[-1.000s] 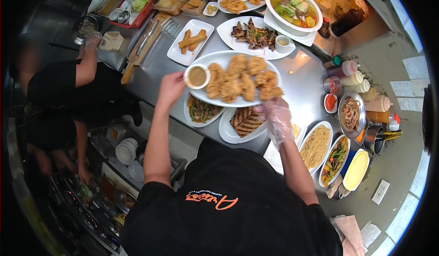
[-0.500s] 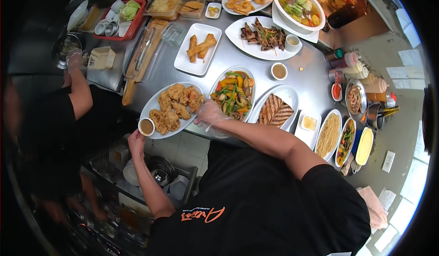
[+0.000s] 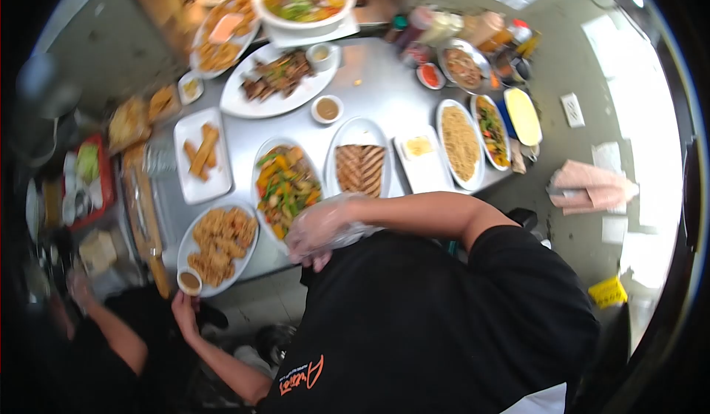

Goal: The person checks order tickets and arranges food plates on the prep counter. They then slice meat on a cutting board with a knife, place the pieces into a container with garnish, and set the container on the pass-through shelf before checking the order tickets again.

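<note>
My bare left hand (image 3: 185,312) is closed at the small cup of brown sauce (image 3: 190,282), fingers against its near side. That cup sits at the lower-left end of an oval plate of fried chicken (image 3: 222,242), which rests at the counter's near edge. My right hand (image 3: 322,233), in a clear plastic glove, hovers before my torso, fingers curled, nothing visible in them; it is somewhat blurred. Just beyond it lies an oval dish of stir-fried vegetables (image 3: 287,188). Right of that stands a plate of grilled, striped meat (image 3: 359,164).
Spring rolls (image 3: 200,151), a rib plate (image 3: 277,74), a soup bowl (image 3: 305,0) and a noodle plate (image 3: 460,139) crowd the steel counter. Sauce bottles (image 3: 444,26) line the wall. A co-worker's gloved hand (image 3: 80,290) is at far left, beside a red basket (image 3: 103,177).
My right hand has come away from the chicken plate's edge toward my torso. My left hand stays at the sauce cup. The view has swung right, shifting the counter leftward.
</note>
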The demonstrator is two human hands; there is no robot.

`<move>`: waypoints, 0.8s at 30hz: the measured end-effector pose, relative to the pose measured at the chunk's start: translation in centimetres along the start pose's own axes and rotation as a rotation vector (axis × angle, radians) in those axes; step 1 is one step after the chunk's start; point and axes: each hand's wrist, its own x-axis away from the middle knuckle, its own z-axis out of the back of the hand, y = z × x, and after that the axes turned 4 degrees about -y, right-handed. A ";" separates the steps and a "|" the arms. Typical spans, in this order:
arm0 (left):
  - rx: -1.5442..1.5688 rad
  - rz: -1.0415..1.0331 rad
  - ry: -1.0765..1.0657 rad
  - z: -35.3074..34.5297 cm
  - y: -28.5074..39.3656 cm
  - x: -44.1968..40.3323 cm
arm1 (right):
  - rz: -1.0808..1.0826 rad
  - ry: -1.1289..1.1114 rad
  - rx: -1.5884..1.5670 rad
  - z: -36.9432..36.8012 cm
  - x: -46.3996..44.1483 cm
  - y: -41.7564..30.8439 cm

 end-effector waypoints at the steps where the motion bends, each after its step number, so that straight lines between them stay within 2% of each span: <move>1: -0.178 0.051 0.040 0.3 2.4 1.6 | 0.037 0.058 0.035 1.6 3.7 0.8; 2: -0.652 -0.274 0.253 1.6 -1.6 0.2 | 0.088 0.343 0.011 3.4 7.8 2.5; 3: -0.739 0.063 0.292 0.2 4.6 3.5 | 0.264 0.570 0.013 7.4 10.2 7.4; 4: -0.831 0.194 0.332 -1.6 10.1 5.9 | 0.273 0.806 -0.221 10.8 13.7 11.2; 5: -0.787 0.081 0.268 -2.1 11.2 5.6 | 0.149 1.143 -0.099 12.9 17.6 13.1; 6: -0.676 -0.076 0.156 -3.2 12.7 5.0 | 0.166 1.391 -0.234 16.9 20.3 18.1; 7: -0.558 -0.229 0.046 -5.9 16.7 5.3 | 0.059 1.585 -0.060 20.2 23.1 22.5; 9: -0.517 -0.582 -0.137 -12.6 24.3 5.2 | 0.149 1.778 -0.522 25.1 27.1 28.8; 11: -0.289 -0.498 -0.401 -20.6 32.0 6.4 | 0.277 1.800 -0.759 27.3 28.4 30.4; 12: -0.264 -0.588 -0.527 -24.4 33.5 5.4 | 0.337 1.792 -0.880 28.3 28.6 31.0; 14: -0.172 -0.586 -0.775 -32.0 37.0 5.5 | 0.411 1.860 -0.974 28.5 29.3 29.6; 15: -0.371 -0.618 -0.799 -35.3 39.7 6.4 | 0.442 1.882 -1.028 28.6 28.7 29.2; 16: -0.377 -0.670 -0.806 -38.5 41.0 7.0 | 0.415 1.849 -1.018 29.9 28.6 31.0; 17: -0.479 -0.711 -0.766 -41.1 42.9 8.1 | 0.331 1.866 -0.875 29.9 28.7 31.5; 18: -0.510 -0.881 -0.753 -44.0 42.3 6.4 | 0.255 1.876 -0.730 29.0 29.2 31.1; 19: -0.541 -0.876 -0.695 -46.1 42.8 6.3 | 0.182 1.888 -0.582 28.4 29.5 31.5; 22: -0.496 -0.821 -0.474 -50.4 43.6 6.2 | 0.275 1.767 -0.499 28.9 29.0 35.0; 24: -0.448 -0.853 -0.337 -52.2 43.0 4.3 | 0.327 1.715 -0.395 26.1 28.8 33.3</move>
